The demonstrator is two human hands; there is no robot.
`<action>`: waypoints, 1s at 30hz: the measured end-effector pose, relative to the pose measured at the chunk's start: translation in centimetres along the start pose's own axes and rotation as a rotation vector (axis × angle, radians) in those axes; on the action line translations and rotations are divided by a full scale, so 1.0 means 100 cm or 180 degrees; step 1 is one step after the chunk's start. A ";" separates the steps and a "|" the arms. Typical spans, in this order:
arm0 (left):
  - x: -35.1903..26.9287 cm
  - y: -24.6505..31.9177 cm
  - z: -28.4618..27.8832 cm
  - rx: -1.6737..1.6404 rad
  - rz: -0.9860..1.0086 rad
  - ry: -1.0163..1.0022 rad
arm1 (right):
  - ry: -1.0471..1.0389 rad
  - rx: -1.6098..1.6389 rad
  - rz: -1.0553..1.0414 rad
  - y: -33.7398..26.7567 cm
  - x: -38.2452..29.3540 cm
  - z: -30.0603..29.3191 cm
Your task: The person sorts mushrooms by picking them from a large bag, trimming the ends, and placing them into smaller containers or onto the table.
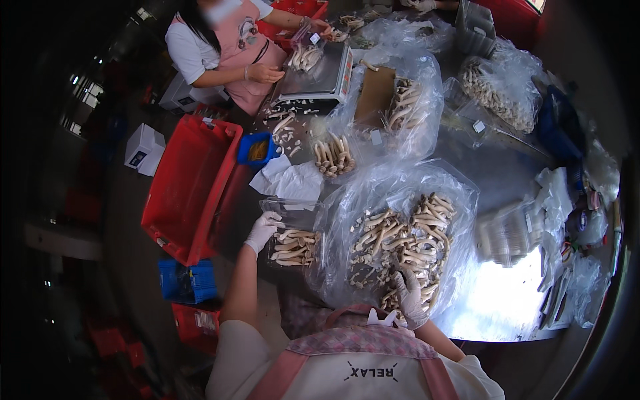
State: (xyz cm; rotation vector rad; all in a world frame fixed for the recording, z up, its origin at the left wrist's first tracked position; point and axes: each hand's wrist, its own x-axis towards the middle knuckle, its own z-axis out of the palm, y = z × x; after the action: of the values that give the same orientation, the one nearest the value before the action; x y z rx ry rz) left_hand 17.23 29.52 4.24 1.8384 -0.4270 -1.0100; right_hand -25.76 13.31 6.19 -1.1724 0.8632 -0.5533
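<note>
My left hand [264, 231], in a white glove, grips the left edge of a clear plastic clamshell box [292, 210], whose lid is folded back. Long pale mushrooms [295, 248] lie side by side in the box's near half. My right hand [413, 299], also gloved, reaches into the near edge of a mushroom pile [417, 240]. Its fingertips are among the stems, and whether they pinch one is hidden. The pile rests on a spread clear plastic bag [340, 220], with small broken pieces at its left.
Across the table a co-worker's hand [266, 73] is beside a scale [312, 82] bearing a bag of mushrooms. A red crate [187, 185] stands left of the table. Stacked clear boxes [507, 232] lie at right. White paper [290, 180] and a blue basket [256, 148] lie beyond my left hand.
</note>
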 end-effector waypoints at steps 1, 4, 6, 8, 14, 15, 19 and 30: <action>0.016 0.011 -0.001 -0.0004 0.0052 -0.0131 | 0.0026 -0.0008 -0.0024 -0.002 0.001 -0.004; 0.067 0.045 -0.012 0.0403 -0.0062 -0.0392 | 0.0254 -0.0583 0.0028 -0.002 0.005 -0.013; 0.099 0.053 -0.022 0.0607 0.0064 -0.0462 | 0.0342 -0.0648 0.0022 -0.011 0.003 -0.013; 0.130 0.065 -0.025 0.0272 0.0191 -0.0509 | 0.0499 -0.0576 -0.0006 -0.006 0.011 -0.010; 0.206 0.136 0.017 0.1480 0.0394 -0.1275 | 0.0667 -0.0293 0.0339 0.042 0.031 -0.018; 0.218 0.105 -0.008 0.1430 0.0418 -0.1201 | 0.0593 -0.0313 0.0087 0.045 0.031 -0.008; 0.217 0.148 0.064 0.2789 0.1014 -0.0130 | 0.0754 -0.1090 -0.0227 0.054 0.048 -0.026; 0.049 0.088 0.122 0.1653 0.3271 0.1027 | 0.1115 -0.0919 -0.0392 -0.033 0.035 -0.077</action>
State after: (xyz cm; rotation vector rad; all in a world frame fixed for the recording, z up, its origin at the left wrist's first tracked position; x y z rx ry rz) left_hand 11.68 15.02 7.21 1.7848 -1.3353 0.1172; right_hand -29.85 5.30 7.20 -1.4215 1.2048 -0.7678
